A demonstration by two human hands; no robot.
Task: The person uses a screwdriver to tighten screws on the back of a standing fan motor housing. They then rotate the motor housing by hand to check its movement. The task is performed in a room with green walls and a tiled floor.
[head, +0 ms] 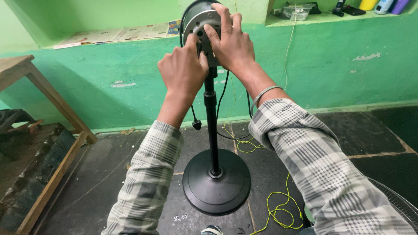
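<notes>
— Head view looks straight down the pedestal: both hands are up on the fan motor, which sits at the top of the black pole, far side, close against the green wall.

— What are the hands doing with it?

— The right hand is spread over the motor's round face, fingers curled around its rim, clamped on it; I'd say that steadies the housing on its thin pole. The left hand is bunched, fingers together, thumb and fingertips pressed at the near edge of the face. Whether it pinches something small there, I cannot tell; the knuckles hide it.

— And the stand?

— Upright, its round black base flat on the dark floor near the person's feet, which is why the motor stays at chest height for both hands.

— Anything loose around?

— A black cord hangs from the motor beside the pole, with a plug dangling left of it. Yellow wire lies tangled on the floor to the right, and a wire fan guard lies at the near right edge. A wooden bench stands at the left.
</notes>
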